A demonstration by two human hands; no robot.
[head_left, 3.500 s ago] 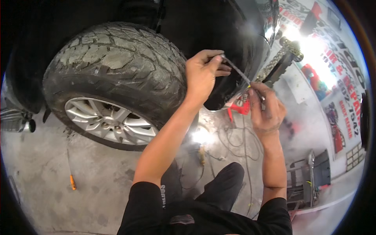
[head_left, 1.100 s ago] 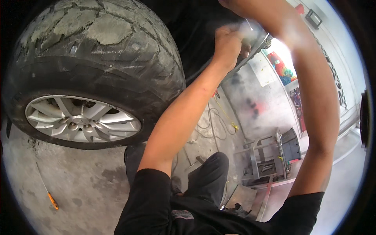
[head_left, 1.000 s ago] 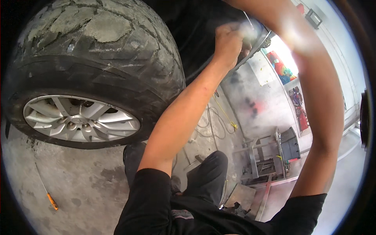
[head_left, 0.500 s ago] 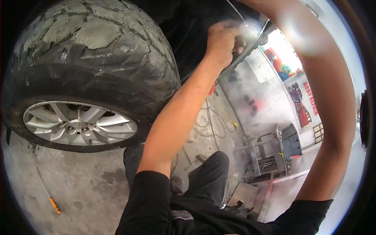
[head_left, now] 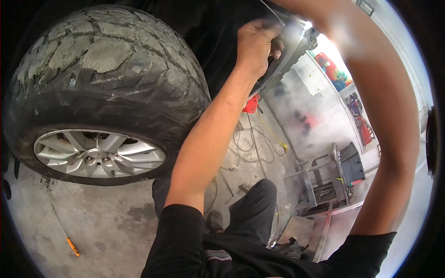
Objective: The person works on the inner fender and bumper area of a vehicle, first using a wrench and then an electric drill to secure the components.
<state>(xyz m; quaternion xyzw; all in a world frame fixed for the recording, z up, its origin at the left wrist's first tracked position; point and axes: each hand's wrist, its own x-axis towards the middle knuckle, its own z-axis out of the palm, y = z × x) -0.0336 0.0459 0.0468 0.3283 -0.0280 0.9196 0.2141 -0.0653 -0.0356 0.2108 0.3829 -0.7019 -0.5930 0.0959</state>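
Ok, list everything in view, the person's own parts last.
thin rod: one, grey, top centre
bodywork: one vehicle, black, top
tyre: one, dirt-caked black, left
wheel: one, silver, inside tyre
screwdriver: one, orange handle, floor, lower left
red object: one, red, centre
cables: several, grey and yellow, floor
stand: one, grey, right
bin: one, dark grey, beside stand
posters: at least two, multicoloured, right
trousers: one pair, dark, bottom
shirt: one, black, bottom
left hand: one, bare, top centre
right arm: one, bare, right; hand hidden
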